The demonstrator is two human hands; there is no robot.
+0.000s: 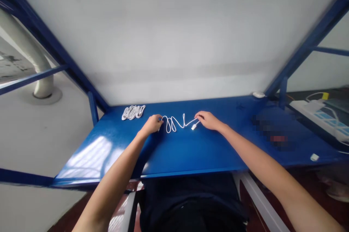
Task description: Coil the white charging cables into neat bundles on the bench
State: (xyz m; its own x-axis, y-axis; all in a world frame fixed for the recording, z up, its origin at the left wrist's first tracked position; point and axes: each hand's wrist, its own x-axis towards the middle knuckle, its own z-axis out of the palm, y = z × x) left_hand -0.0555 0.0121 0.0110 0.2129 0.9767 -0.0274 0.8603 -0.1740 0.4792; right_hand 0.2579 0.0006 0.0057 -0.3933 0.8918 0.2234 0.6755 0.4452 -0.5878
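Both hands on one white cable [176, 123] lying in loose waves across the middle of the blue table [191, 152]. Left hand [153, 124] pinches the cable's left end, fingers curled down on it; right hand [208, 120] pinches the cable just beside the plug [194, 127], which rests on the table. A bundle [133, 112] of coiled white cables sits at the far left corner, well apart from the hands. Judgement: the cable is being handled end to end, so even tension from both hands and a low lift would keep the waves from knotting, and the plug should not drag. Hard to read: the left end is hidden under the fingers; a patch at right of the table is blurred out; a small white piece [314, 157] near the right edge is too small to identify.
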